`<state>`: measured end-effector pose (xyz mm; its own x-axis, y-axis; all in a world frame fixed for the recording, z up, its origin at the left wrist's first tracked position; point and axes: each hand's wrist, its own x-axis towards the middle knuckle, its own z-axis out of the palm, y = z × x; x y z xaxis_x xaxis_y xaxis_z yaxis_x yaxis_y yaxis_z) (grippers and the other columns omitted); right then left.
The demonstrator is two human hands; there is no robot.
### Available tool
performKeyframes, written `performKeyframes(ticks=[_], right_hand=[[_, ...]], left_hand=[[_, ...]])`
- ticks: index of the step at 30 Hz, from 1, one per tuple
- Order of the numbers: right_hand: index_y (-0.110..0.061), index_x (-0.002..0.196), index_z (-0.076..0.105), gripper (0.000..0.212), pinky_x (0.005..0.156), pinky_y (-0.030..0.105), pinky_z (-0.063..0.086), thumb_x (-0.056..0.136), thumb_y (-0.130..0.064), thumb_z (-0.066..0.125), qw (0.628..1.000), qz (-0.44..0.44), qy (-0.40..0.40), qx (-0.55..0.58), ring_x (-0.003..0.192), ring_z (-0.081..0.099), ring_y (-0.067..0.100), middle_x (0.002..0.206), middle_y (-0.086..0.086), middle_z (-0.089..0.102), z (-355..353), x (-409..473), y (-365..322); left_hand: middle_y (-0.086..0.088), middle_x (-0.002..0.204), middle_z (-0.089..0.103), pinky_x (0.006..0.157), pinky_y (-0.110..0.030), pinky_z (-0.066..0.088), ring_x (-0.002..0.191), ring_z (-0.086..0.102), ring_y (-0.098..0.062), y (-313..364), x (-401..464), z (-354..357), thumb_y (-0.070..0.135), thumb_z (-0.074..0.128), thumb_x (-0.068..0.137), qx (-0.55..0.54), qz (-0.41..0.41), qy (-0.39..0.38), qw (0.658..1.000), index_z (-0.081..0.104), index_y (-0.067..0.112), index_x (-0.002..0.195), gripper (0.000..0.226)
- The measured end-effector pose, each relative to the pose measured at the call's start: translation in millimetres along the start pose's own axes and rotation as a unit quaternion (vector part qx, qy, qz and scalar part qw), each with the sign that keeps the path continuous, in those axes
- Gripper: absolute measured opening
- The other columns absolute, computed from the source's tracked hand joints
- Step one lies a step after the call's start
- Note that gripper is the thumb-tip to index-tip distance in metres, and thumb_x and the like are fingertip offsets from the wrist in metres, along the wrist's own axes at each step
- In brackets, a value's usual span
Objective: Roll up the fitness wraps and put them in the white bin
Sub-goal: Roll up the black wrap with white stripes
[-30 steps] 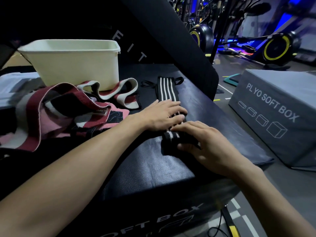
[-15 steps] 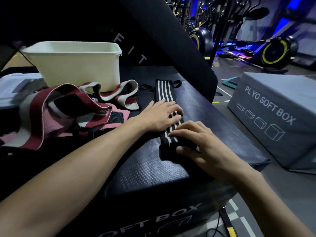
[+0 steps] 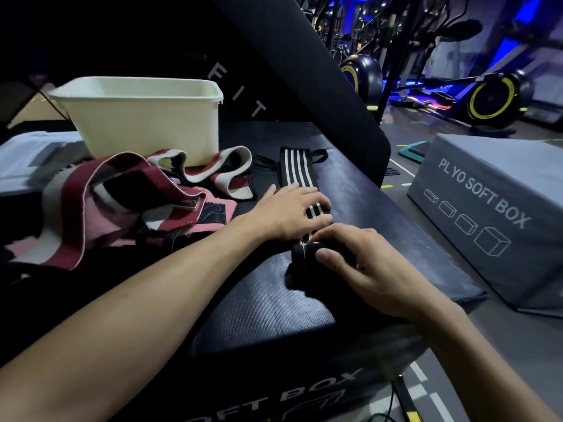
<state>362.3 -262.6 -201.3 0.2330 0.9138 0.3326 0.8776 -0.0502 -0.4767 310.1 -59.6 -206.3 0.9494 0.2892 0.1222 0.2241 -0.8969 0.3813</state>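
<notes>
The black striped wrap lies on the dark soft box, long axis running toward twelve o'clock. The right hand curls round its rolled near end; the left hand presses it flat, fingers straight, just beyond. The white bin sits at ten o'clock.

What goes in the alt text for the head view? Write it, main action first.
Two bare hands roll a black wrap with white stripes on a dark padded box: the left hand presses it flat while the right hand curls around the rolled end. A white bin and loose red and pink wraps sit to the left.
</notes>
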Motion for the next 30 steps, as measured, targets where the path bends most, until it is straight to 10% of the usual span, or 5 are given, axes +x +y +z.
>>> performKeyframes(ticks=[19, 24, 30], right_hand=[[-0.031, 0.098, 0.069, 0.033, 0.087, 0.02, 0.036, 0.101, -0.051, 0.043, 0.998, 0.047, -0.019, -0.023, 0.102, 0.047, 0.007, 0.095, -0.016, 0.057, -1, 8, 0], [-0.036, 0.067, 0.051, 0.037, 0.085, 0.036, 0.037, 0.103, -0.044, 0.045, 0.996, 0.091, -0.018, -0.013, 0.094, 0.044, 0.018, 0.085, -0.01, 0.048, 7, 19, -1], [-0.028, 0.1, 0.067, 0.004, 0.069, 0.023, 0.044, 0.098, -0.029, 0.065, 0.994, 0.071, 0.058, 0.058, 0.072, 0.057, 0.007, 0.075, -0.01, 0.06, 3, 23, -5]], left_hand=[[0.01, 0.162, 0.038, 0.124, -0.056, 0.014, 0.152, 0.025, -0.012, -20, 7, -5, 0.068, 0.049, 0.095, 0.015, 0.036, 0.002, 0.999, 0.054, 0.052, 0.139, 0.047], [0.008, 0.162, 0.038, 0.124, -0.057, 0.012, 0.152, 0.025, -0.012, -19, 6, -5, 0.066, 0.049, 0.096, 0.012, 0.034, 0.002, 0.999, 0.055, 0.05, 0.14, 0.047], [0.008, 0.163, 0.036, 0.123, -0.058, 0.011, 0.152, 0.025, -0.012, -18, 6, -5, 0.063, 0.049, 0.097, 0.013, 0.036, -0.006, 0.999, 0.056, 0.047, 0.14, 0.046]])
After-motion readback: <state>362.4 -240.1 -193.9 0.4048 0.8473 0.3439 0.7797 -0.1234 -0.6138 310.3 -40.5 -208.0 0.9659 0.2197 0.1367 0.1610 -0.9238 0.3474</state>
